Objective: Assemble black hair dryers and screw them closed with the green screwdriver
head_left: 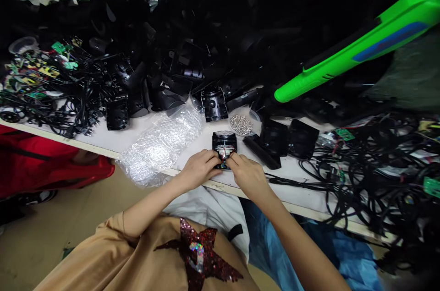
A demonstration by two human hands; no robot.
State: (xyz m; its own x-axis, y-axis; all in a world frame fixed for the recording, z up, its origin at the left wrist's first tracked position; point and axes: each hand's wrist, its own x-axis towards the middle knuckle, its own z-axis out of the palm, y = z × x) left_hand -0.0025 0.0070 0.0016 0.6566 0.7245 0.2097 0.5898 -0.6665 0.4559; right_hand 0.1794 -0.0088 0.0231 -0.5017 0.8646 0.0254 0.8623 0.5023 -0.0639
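Clamping a black housing (224, 144) between left hand (198, 170) and right hand (249, 177), just behind the table edge (302, 211), bubble wrap (160, 146) beside

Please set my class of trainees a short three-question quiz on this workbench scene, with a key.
1. Multiple choice: what lies on the table beside the left hand?
A) bubble wrap
B) a sheet of cardboard
C) a folded towel

2. True or false: the left hand and the right hand both touch the black housing.

3. Short answer: what main colour is the long plastic handle at the upper right?

Key: 1 A; 2 true; 3 green.
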